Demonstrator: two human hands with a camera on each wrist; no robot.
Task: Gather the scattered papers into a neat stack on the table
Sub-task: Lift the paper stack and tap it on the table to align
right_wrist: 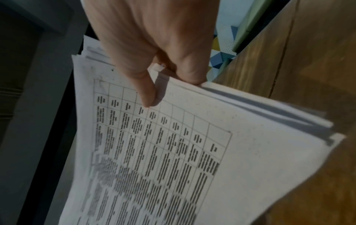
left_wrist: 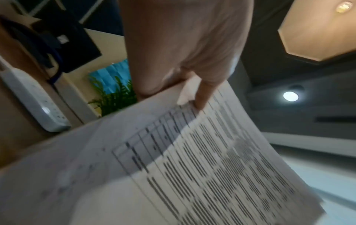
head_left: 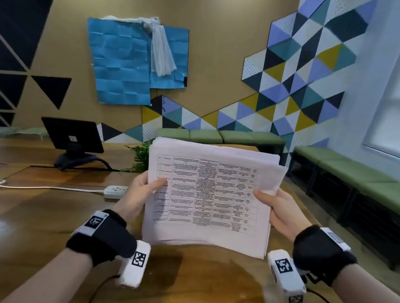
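A stack of white papers [head_left: 210, 196] printed with a table is held up above the wooden table [head_left: 37, 223], its sheets slightly uneven at the edges. My left hand [head_left: 142, 190] grips the stack's left edge, thumb on the front sheet. My right hand [head_left: 277, 210] grips the right edge the same way. In the left wrist view the left hand [left_wrist: 185, 60] pinches the papers [left_wrist: 192, 167] with its thumb on top. The right wrist view shows the right hand [right_wrist: 150, 53] pinching the papers [right_wrist: 173, 152], whose layered edges fan out.
A white power strip [head_left: 114, 191] with its cord lies on the table to the left. A dark monitor [head_left: 72, 135] stands at the back left, with a green plant [head_left: 140, 158] behind the papers. Green benches [head_left: 356, 175] line the right wall.
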